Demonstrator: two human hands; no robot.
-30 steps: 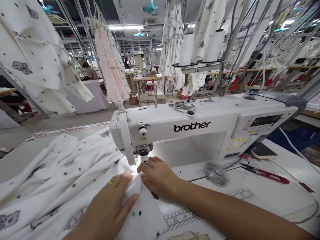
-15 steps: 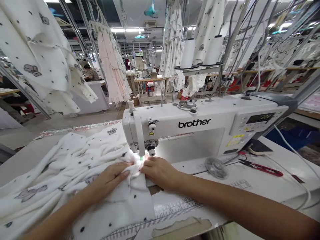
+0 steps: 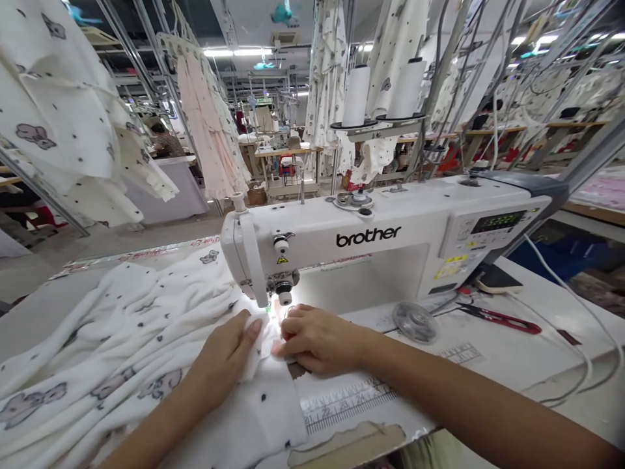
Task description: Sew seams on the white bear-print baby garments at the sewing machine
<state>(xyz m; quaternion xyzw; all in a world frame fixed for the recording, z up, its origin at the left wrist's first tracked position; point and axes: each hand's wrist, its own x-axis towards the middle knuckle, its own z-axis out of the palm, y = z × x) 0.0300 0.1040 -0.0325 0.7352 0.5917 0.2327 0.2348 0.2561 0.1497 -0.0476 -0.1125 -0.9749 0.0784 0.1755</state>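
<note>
A white Brother sewing machine [image 3: 390, 241] stands on the table. White fabric printed with small grey animals [image 3: 127, 339] is spread to its left and runs under the needle. My left hand [image 3: 227, 355] lies on the fabric just left of the needle, fingers together and pressing the cloth down. My right hand [image 3: 315, 339] rests right of the needle, its fingers curled and pinching the fabric edge by the presser foot [image 3: 282, 303].
A clear bobbin [image 3: 415, 321] and red snips [image 3: 502, 319] lie on the table to the right. A measuring tape [image 3: 346, 400] is stuck along the front edge. Thread cones [image 3: 355, 96] stand behind the machine. Garments hang overhead, and other workstations lie beyond.
My left hand has drawn back a little and flattened on the fabric. My right hand stays by the needle, its fingers curled in tighter. The view has shifted slightly.
</note>
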